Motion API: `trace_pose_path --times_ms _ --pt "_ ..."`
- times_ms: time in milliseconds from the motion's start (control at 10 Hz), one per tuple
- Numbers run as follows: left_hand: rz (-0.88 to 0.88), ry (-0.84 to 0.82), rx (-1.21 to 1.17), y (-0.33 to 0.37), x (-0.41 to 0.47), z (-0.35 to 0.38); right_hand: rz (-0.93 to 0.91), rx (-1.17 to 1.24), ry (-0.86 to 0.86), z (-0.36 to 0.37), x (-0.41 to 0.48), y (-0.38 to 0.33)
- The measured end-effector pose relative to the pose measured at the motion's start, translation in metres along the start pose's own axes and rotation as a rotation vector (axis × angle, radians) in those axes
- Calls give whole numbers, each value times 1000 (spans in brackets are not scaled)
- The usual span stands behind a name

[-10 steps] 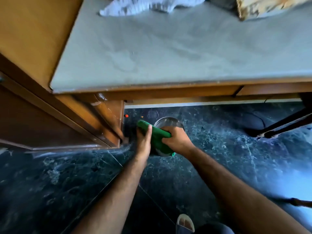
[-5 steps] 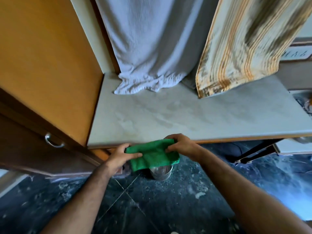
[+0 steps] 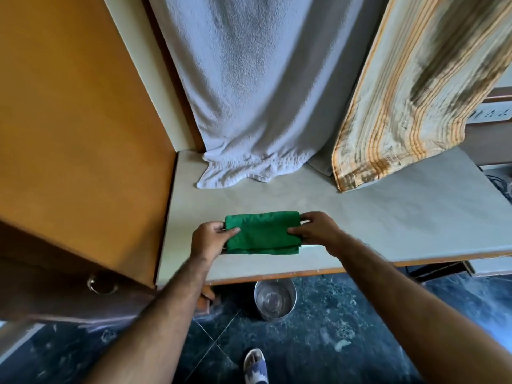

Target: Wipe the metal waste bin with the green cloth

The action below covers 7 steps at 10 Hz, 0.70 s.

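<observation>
Green cloth (image 3: pixel 261 236) folded into a flat rectangle near the front edge of the pale counter (image 3: pixel 388 217), whether resting on it or held just above could not be told. Left hand (image 3: pixel 209 239) pinched shut on its left end, right hand (image 3: pixel 315 231) pinched on its right end. Judged soft, light and limp: likely to sag or unfold if gripped by one corner, best taken as a folded pad across the palm. Metal waste bin (image 3: pixel 274 299) upright on the dark floor (image 3: pixel 332 328) below the counter edge, well apart from both hands. Probably thin, light and smooth, apt to slide or tip when rubbed; rim worth steadying with one hand.
</observation>
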State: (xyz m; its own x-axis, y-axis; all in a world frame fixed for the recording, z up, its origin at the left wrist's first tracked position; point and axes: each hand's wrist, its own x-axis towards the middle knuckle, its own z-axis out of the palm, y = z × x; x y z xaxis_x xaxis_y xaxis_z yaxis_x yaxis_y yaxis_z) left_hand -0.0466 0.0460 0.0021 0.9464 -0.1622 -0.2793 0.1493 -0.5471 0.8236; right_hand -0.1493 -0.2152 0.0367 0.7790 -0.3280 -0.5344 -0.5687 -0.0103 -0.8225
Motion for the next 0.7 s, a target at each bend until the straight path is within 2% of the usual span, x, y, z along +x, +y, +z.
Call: trace_pose_path --times_ms 200,400,500,600,700 --pt "-62 6 95 -20 39 24 68 32 107 13 46 25" --pt "-100 17 217 -37 55 45 -13 -332 280 19 78 39" --pt "-95 46 269 -35 57 51 -67 -473 269 19 85 45" --pt "-97 27 377 -30 56 53 -33 -564 215 16 89 44" --pt "-81 15 528 -13 55 45 -93 -775 216 15 87 28"
